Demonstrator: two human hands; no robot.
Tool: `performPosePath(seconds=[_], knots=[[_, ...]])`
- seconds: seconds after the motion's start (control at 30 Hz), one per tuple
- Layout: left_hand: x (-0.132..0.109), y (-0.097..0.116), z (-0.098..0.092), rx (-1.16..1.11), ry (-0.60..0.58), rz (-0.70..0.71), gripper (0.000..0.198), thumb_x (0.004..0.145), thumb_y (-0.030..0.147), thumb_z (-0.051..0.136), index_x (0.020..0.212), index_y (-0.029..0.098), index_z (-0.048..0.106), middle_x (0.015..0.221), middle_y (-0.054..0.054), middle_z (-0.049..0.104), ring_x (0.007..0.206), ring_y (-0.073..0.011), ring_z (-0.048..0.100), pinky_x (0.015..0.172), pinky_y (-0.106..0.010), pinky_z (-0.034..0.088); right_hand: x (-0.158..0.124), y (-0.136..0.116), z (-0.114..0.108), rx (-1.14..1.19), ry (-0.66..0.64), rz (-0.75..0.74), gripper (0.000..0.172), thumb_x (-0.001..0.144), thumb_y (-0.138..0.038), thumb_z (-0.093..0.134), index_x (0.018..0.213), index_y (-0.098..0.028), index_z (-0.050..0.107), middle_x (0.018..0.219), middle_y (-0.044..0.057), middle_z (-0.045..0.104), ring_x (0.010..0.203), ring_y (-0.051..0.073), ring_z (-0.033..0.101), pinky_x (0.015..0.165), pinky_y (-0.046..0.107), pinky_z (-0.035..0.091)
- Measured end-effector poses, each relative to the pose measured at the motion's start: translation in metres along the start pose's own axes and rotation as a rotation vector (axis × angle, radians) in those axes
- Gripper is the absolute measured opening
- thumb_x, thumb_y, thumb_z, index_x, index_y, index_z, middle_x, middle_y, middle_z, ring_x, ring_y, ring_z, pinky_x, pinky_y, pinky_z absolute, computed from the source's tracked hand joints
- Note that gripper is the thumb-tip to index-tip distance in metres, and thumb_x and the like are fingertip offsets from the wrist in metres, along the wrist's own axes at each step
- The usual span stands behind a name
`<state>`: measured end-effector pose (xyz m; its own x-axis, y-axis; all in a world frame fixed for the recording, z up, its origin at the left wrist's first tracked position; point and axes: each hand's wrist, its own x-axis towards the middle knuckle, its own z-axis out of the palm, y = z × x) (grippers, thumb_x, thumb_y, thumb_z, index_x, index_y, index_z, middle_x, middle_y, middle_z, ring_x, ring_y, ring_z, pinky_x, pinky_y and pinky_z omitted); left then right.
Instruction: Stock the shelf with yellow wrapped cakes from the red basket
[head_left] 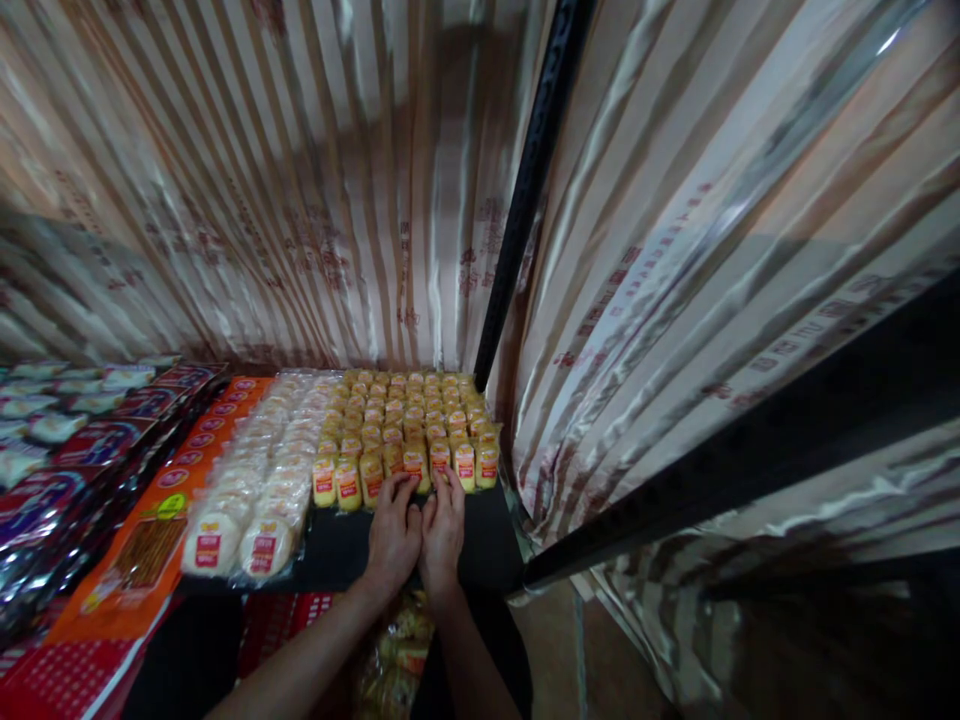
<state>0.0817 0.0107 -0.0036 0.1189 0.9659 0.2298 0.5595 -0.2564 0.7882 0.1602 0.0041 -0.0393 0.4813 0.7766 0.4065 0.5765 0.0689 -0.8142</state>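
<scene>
Rows of small wrapped yellow cakes (394, 410) with red-and-white labels stand close together on a dark shelf (341, 545). My left hand (394, 530) reaches to the front row, its fingers stretched forward against the lower part of a wrapped cake (415, 463). Beside it, my right hand (442, 525) has its fingers extended and slightly apart, touching the lower front of the neighbouring cake (440, 453). Both thumbs are close together between the hands. Neither hand visibly grips a pack, and the packs' lower edges are partly covered by fingertips.
Left of the cakes lie two rows of round white wrapped pastries (264, 545), an orange snack pack (142, 545) and dark shiny packs (75, 460). Below the shelf are a red basket (281, 630) and bagged yellow packs (397, 650). Black posts (525, 190) and striped plastic sheeting (375, 200) border the shelf.
</scene>
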Motion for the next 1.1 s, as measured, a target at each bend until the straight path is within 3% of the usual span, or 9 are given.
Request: performPosePath(seconds=[0.13,0.37,0.87,1.0,1.1], knots=[[0.000,0.000,0.001,0.027,0.048,0.055,0.043,0.077,0.009,0.036,0.115,0.012,0.056,0.127,-0.012,0.048,0.121,-0.0208,0.044,0.105,-0.041,0.035,0.000,-0.001,-0.001,0.001,0.010,-0.003,0.044,0.081,-0.013,0.031,0.117,-0.016,0.056,0.127,0.013,0.046,0.119,0.020,0.044,0.099,0.038,0.039],[0.003,-0.004,0.000,0.042,0.031,0.127,0.042,0.078,0.008,0.036,0.114,0.014,0.056,0.127,-0.011,0.051,0.122,-0.0201,0.045,0.106,-0.043,0.035,0.001,-0.004,-0.002,0.004,-0.010,0.009,0.043,0.082,-0.015,0.030,0.116,-0.015,0.056,0.127,0.013,0.046,0.117,0.019,0.045,0.098,0.037,0.039],[-0.003,-0.004,-0.006,0.022,-0.007,0.151,0.044,0.072,0.003,0.037,0.107,0.016,0.061,0.130,-0.009,0.051,0.123,-0.0199,0.044,0.106,-0.044,0.033,0.002,-0.011,-0.007,0.019,0.016,-0.089,0.041,0.085,-0.015,0.028,0.116,-0.014,0.054,0.126,0.014,0.046,0.120,0.019,0.043,0.101,0.040,0.038],[-0.013,0.006,-0.017,-0.005,0.006,0.133,0.037,0.073,0.006,0.038,0.097,0.016,0.063,0.119,-0.010,0.057,0.114,-0.0200,0.050,0.101,-0.041,0.039,-0.007,-0.025,-0.018,0.047,0.012,-0.106,0.039,0.085,-0.014,0.028,0.115,-0.015,0.054,0.123,0.013,0.048,0.116,0.018,0.046,0.098,0.039,0.040],[-0.034,0.010,-0.028,-0.065,-0.035,0.139,0.031,0.076,0.009,0.036,0.090,0.017,0.064,0.101,-0.008,0.063,0.099,-0.0177,0.056,0.092,-0.035,0.045,-0.028,-0.033,-0.027,0.091,-0.023,-0.112,0.036,0.087,-0.017,0.028,0.111,-0.015,0.056,0.113,0.012,0.054,0.106,0.018,0.052,0.091,0.037,0.045]])
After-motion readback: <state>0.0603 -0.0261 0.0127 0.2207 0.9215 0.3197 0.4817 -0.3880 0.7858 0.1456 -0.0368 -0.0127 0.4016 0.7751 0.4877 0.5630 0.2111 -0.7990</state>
